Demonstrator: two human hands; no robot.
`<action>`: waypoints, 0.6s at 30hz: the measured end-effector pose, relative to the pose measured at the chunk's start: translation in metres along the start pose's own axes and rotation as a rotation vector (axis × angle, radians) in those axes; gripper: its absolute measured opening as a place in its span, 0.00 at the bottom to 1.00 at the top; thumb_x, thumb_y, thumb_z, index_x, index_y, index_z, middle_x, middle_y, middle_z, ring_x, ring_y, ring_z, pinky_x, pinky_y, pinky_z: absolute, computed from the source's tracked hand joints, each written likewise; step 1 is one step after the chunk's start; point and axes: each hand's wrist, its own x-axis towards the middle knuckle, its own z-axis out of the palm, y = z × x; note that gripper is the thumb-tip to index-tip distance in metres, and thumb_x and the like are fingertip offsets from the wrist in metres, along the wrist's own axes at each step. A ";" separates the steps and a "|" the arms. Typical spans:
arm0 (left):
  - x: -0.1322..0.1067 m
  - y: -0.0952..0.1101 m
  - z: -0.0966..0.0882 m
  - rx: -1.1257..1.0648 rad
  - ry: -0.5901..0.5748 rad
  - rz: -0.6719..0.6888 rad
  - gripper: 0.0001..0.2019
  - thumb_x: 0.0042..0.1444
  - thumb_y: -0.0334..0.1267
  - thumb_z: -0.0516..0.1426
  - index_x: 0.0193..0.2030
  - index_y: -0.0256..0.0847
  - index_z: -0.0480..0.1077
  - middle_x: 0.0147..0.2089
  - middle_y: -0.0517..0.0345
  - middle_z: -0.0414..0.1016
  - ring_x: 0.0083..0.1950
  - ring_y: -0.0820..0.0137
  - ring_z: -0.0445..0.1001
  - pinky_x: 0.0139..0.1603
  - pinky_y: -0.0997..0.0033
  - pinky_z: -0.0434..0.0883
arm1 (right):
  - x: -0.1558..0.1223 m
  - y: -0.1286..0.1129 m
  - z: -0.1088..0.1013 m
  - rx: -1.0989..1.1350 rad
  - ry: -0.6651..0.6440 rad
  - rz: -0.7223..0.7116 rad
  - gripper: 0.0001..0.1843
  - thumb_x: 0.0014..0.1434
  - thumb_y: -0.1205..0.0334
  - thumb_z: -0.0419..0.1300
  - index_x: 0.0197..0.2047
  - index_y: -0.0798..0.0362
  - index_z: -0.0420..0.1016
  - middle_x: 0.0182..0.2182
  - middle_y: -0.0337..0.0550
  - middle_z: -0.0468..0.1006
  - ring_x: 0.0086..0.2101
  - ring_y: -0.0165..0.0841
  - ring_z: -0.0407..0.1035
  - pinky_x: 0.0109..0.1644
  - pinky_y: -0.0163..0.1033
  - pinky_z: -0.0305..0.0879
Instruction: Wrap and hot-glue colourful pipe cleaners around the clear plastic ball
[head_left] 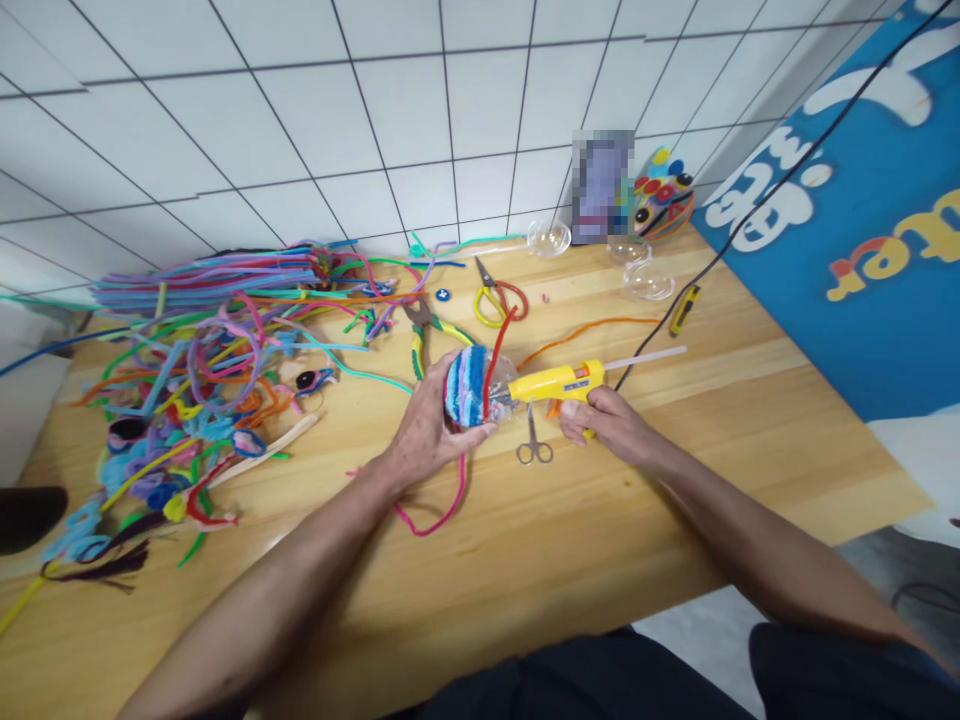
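My left hand (427,425) is closed around a ball (469,385) wrapped in blue, white and pink pipe cleaners, held just above the wooden table (600,540). A red pipe cleaner (496,355) runs over the ball and trails down toward me as a pink strand (442,515). My right hand (604,420) grips a yellow hot glue gun (559,383), its nozzle touching the ball's right side. A clear glue stick (646,358) sticks out of the gun's back.
A big heap of coloured pipe cleaners (202,370) covers the table's left. Small scissors (533,442) lie under the gun. Pliers (420,335), yellow-handled scissors (491,295), clear plastic half-spheres (649,280), a decorated ball (664,205) and a black cable (750,220) lie farther back.
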 end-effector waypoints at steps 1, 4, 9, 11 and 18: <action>0.000 0.000 0.000 -0.006 0.002 -0.003 0.50 0.62 0.56 0.71 0.83 0.47 0.51 0.76 0.37 0.67 0.76 0.44 0.71 0.78 0.39 0.71 | 0.000 0.000 0.000 0.013 0.003 -0.001 0.35 0.64 0.25 0.66 0.28 0.50 0.72 0.19 0.34 0.69 0.21 0.28 0.61 0.28 0.39 0.58; 0.001 0.002 -0.001 -0.004 -0.002 -0.011 0.50 0.62 0.56 0.71 0.82 0.47 0.51 0.77 0.37 0.67 0.76 0.44 0.71 0.78 0.39 0.70 | 0.000 0.000 0.000 0.044 0.012 -0.010 0.34 0.63 0.25 0.67 0.29 0.50 0.71 0.19 0.33 0.67 0.21 0.28 0.60 0.27 0.39 0.57; 0.000 0.005 -0.001 0.037 -0.014 -0.012 0.50 0.64 0.55 0.70 0.83 0.44 0.49 0.78 0.36 0.64 0.78 0.44 0.68 0.79 0.38 0.68 | -0.003 0.000 -0.002 0.065 -0.008 0.005 0.34 0.63 0.26 0.67 0.31 0.51 0.74 0.19 0.32 0.66 0.20 0.28 0.59 0.26 0.38 0.55; 0.000 0.005 -0.001 0.035 -0.012 -0.017 0.50 0.64 0.54 0.70 0.83 0.44 0.49 0.79 0.35 0.64 0.79 0.44 0.68 0.80 0.38 0.67 | -0.003 -0.001 -0.003 0.046 -0.019 0.011 0.34 0.63 0.26 0.67 0.32 0.52 0.75 0.18 0.32 0.66 0.19 0.28 0.59 0.25 0.38 0.55; 0.001 0.002 -0.001 0.016 -0.021 -0.010 0.50 0.63 0.54 0.70 0.82 0.44 0.49 0.77 0.35 0.65 0.76 0.45 0.71 0.77 0.39 0.70 | -0.001 -0.005 -0.001 0.027 -0.002 0.005 0.34 0.62 0.25 0.67 0.33 0.51 0.74 0.18 0.32 0.68 0.19 0.28 0.59 0.26 0.38 0.56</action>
